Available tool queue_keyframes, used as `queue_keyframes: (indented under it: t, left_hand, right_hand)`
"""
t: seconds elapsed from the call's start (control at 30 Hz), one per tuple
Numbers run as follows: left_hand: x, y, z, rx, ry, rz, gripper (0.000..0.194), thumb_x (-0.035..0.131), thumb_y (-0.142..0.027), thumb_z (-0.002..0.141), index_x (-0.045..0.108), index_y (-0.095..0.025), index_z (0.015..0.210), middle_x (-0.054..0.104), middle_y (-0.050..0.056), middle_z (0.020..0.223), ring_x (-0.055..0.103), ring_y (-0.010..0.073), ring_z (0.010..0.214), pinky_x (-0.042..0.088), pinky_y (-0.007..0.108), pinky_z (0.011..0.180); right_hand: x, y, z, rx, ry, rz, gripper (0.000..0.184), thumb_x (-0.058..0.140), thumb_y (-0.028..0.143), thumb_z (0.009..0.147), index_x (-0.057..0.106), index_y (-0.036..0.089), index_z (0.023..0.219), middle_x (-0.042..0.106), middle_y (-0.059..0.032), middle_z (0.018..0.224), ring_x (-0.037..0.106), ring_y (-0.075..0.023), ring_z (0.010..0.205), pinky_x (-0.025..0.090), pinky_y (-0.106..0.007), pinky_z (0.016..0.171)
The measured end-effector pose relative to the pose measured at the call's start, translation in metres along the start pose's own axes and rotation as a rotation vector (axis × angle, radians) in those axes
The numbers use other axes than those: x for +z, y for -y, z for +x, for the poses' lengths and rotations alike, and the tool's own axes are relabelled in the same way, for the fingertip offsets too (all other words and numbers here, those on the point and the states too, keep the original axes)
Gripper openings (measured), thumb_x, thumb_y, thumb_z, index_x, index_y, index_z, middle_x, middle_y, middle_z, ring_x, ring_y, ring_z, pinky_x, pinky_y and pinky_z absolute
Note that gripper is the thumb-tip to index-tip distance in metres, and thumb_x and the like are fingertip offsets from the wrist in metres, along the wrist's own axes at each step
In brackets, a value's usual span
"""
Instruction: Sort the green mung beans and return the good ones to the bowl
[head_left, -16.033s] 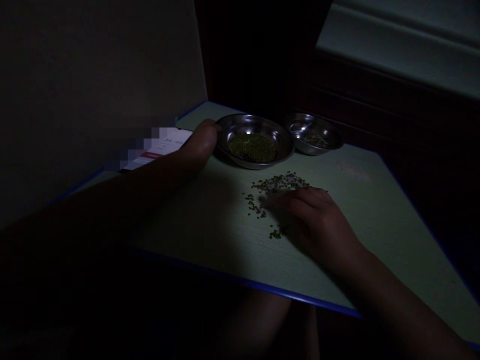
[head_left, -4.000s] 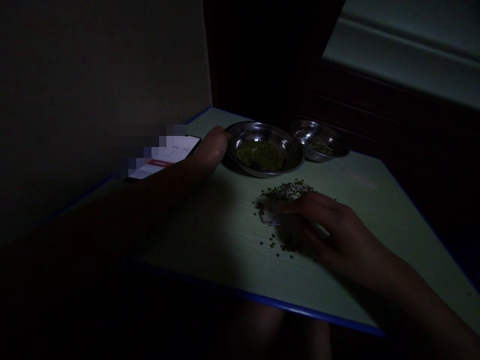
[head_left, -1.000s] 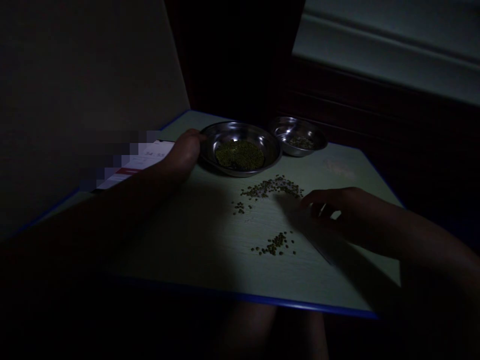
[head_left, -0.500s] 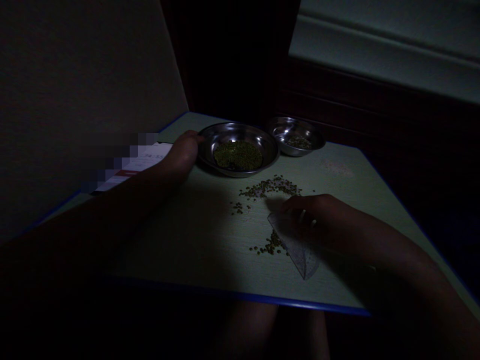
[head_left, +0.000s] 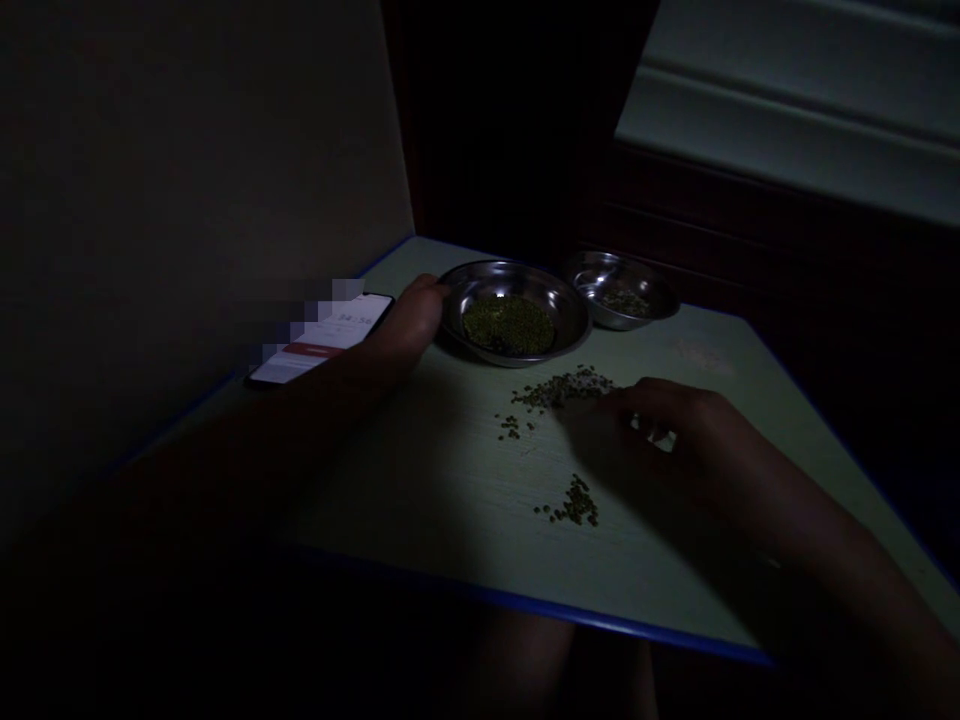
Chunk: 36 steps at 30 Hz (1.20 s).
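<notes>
My left hand [head_left: 416,312] is closed on the left rim of a shiny metal bowl [head_left: 574,325], thumb side up, its other fingers hidden. Small green beans [head_left: 517,325] fill the bottom of this bowl. My right hand [head_left: 675,420], fingers curled together, hovers low at the right end of a loose bean pile [head_left: 559,388] with pale bits among it. The clear plastic protractor seen in that hand earlier is hardly visible now, hidden by fingers and shadow. Closer to the table's front edge lies a smaller group of beans [head_left: 577,503].
A second metal bowl [head_left: 667,303] with a little greenish-brown stuff stands behind, to the right. A lit phone [head_left: 307,362] lies left of my left hand, near the wall. Pale crumbs [head_left: 701,355] are scattered on the blue-edged table [head_left: 420,470]. The room is dark.
My right hand has moved forward from the near beans to the far pile, and the protractor has left the near beans. My left hand stays on the bowl. The view has shifted left.
</notes>
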<state>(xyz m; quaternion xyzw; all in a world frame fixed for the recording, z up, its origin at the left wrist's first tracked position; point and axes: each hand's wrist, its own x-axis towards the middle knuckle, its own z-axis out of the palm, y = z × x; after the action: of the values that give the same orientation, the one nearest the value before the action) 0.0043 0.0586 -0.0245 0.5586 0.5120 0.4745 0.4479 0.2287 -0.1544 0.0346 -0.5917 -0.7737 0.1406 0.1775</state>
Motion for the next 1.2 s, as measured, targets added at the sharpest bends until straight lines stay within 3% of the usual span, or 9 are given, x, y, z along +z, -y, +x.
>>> queue_keyframes:
  t: [0.2,0.33,0.53,0.73,1.0,1.2]
  left_hand:
    - [0.0,-0.001,-0.001,0.005,-0.006,0.028,0.006,0.05,-0.022,0.069,0.053,-0.019,0.072,0.054,0.004,0.072,0.048,0.0169,0.065,0.033,0.033,0.064]
    - [0.0,-0.002,-0.001,0.011,0.0,0.018,0.005,0.05,-0.021,0.068,0.052,-0.018,0.072,0.054,0.004,0.073,0.05,0.017,0.067,0.034,0.033,0.064]
    - [0.001,-0.004,-0.003,0.009,-0.011,0.043,0.005,0.049,-0.022,0.069,0.051,-0.018,0.071,0.055,0.005,0.074,0.051,0.0189,0.072,0.034,0.033,0.067]
    - [0.001,-0.004,-0.002,0.01,-0.002,0.055,0.005,0.049,-0.022,0.068,0.051,-0.019,0.071,0.054,0.006,0.076,0.05,0.0192,0.073,0.034,0.034,0.068]
    - [0.0,0.002,0.003,0.03,0.007,0.048,0.006,0.05,-0.022,0.068,0.051,-0.018,0.072,0.054,0.005,0.074,0.049,0.0179,0.069,0.033,0.033,0.064]
    - [-0.001,0.004,0.004,0.03,0.006,0.047,0.006,0.049,-0.024,0.07,0.052,-0.019,0.072,0.056,0.005,0.074,0.05,0.0191,0.07,0.035,0.033,0.064]
  right_hand:
    - [0.017,0.0,0.003,0.015,0.056,-0.038,0.033,0.046,0.016,0.089,0.065,0.023,0.115,0.065,-0.0072,0.106,0.062,-0.0156,0.081,0.05,-0.032,0.073]
    - [0.017,0.003,0.004,0.021,0.063,-0.033,0.03,0.047,0.017,0.09,0.064,0.022,0.115,0.065,-0.0081,0.107,0.062,-0.0176,0.083,0.05,-0.034,0.075]
    - [0.017,0.015,0.006,-0.127,0.056,0.091,0.046,0.05,0.003,0.084,0.062,0.024,0.122,0.063,-0.0073,0.112,0.06,-0.018,0.098,0.048,-0.033,0.087]
    - [0.029,0.017,0.01,-0.223,0.137,0.071,0.047,0.047,0.0,0.084,0.062,0.019,0.125,0.064,-0.0085,0.11,0.06,-0.0178,0.099,0.048,-0.032,0.088]
    - [0.031,0.014,0.016,-0.106,0.075,0.05,0.046,0.046,0.004,0.086,0.061,0.021,0.126,0.064,-0.0091,0.112,0.062,-0.0178,0.096,0.049,-0.033,0.086]
    - [0.034,0.002,0.02,-0.048,-0.052,0.027,0.043,0.046,0.006,0.085,0.064,0.018,0.122,0.066,-0.0105,0.109,0.063,-0.0195,0.09,0.05,-0.036,0.082]
